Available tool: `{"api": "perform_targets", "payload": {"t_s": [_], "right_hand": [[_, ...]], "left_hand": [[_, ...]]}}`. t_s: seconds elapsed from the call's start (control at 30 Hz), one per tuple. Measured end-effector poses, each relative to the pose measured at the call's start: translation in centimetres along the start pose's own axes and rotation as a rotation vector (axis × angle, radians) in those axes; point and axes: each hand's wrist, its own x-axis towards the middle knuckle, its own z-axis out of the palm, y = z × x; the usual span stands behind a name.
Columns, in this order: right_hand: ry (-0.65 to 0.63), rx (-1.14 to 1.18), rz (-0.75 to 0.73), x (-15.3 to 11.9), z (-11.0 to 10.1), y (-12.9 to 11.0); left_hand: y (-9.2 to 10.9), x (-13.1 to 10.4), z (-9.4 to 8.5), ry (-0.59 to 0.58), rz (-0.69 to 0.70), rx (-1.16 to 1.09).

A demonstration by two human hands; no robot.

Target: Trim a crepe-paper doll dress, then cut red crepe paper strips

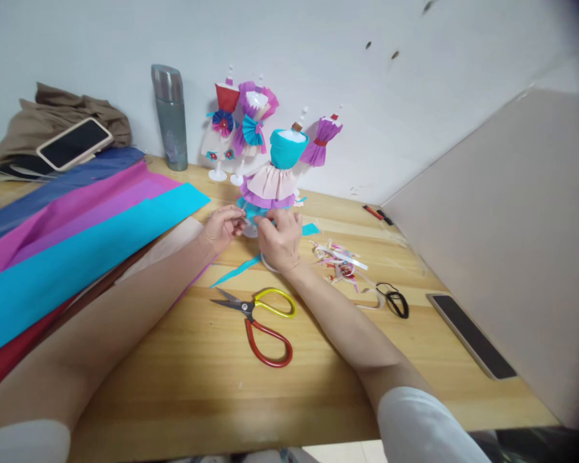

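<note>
A small dress form [289,149] stands upright in front of my hands, with a turquoise top and ruffled skirt layers in pale pink, purple and turquoise. At the left of its hem, my left hand [226,226] has its fingers curled and pinched; what they hold is too small to name. My right hand [280,239] is closed at the front of the turquoise bottom layer [253,209], pinching its edge. Below them lies a turquoise strip [236,271]. Scissors [247,308] with one yellow and one red handle lie partly open nearer me.
Three other dressed forms [226,99] and a bottle [170,116] stand by the wall. Colored paper sheets [91,241] cover the left side, with a phone [74,143] on brown cloth behind. Scraps [340,260], a black band [398,302] and another phone [473,334] lie right.
</note>
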Motion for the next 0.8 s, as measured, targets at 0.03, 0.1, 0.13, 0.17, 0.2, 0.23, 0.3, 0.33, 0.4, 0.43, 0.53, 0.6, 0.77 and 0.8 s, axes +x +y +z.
{"api": "perform_targets", "payload": {"t_s": [0.03,0.1,0.13,0.17,0.2,0.23,0.3,0.33,0.4,0.43,0.53,0.6,0.77,0.8], "right_hand": [[0.013,0.027,0.027,0.0,0.0,0.1],[0.043,0.103,0.080,0.0,0.0,0.2],[0.055,0.148,0.109,0.1,-0.1,0.2],[0.061,0.195,0.142,0.2,-0.2,0.2],[0.062,0.243,0.180,0.3,-0.2,0.1],[0.059,0.296,0.222,0.4,-0.3,0.0],[0.064,0.413,0.313,0.8,-0.4,-0.2],[0.075,0.475,0.358,0.9,-0.5,-0.4],[0.105,0.585,0.433,1.2,-0.5,-0.7],[0.118,0.626,0.465,1.2,-0.5,-0.8],[0.149,0.689,0.538,1.4,-0.4,-1.0],[0.161,0.709,0.565,1.5,-0.3,-1.1],[0.179,0.777,0.608,1.8,0.0,-0.9],[0.192,0.793,0.613,1.8,0.1,-0.8]], "left_hand": [[0.0,0.0,0.0,0.003,0.004,0.003],[0.0,-0.1,0.0,0.007,0.009,0.016],[-0.1,-0.1,-0.1,0.007,0.009,0.025],[-0.1,-0.1,-0.1,0.007,0.009,0.033],[-0.2,-0.1,-0.1,0.009,0.010,0.040],[-0.3,0.0,-0.2,0.011,0.012,0.047],[-0.5,0.1,-0.4,0.011,0.021,0.062],[-0.6,0.2,-0.4,0.005,0.029,0.073],[-0.8,0.3,-0.6,-0.021,0.049,0.099],[-0.8,0.3,-0.6,-0.035,0.058,0.108],[-1.0,0.2,-0.5,-0.058,0.071,0.112],[-1.1,-0.1,-0.4,-0.064,0.076,0.102],[-1.2,-0.6,0.3,-0.050,0.082,0.115],[-1.2,-0.6,0.4,-0.037,0.079,0.121]]}}
